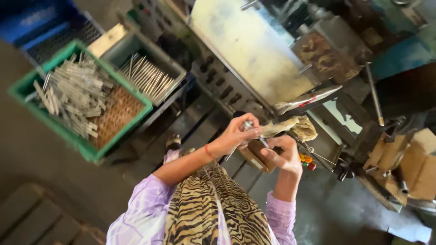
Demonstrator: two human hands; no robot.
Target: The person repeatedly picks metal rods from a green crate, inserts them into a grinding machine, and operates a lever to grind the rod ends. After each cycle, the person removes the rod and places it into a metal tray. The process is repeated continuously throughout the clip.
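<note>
My left hand [236,133] is closed around a thin metal rod [248,124], whose bright tip sticks out above the fingers. My right hand [282,154] is just to its right, fingers curled, pinching a small metal piece [264,142] close to the left hand. Both hands are raised in front of a brown block [254,156] and a crumpled dirty rag [295,127] on the machine. Purple sleeves and a tiger-striped cloth [213,208] fill the bottom of the view.
A green crate [27,97] of several short metal pieces sits at the left. Beside it is a grey tray [177,72] of thin rods. A machine with a cream panel [254,50] stands behind the hands, and a cardboard box [415,168] is at the right.
</note>
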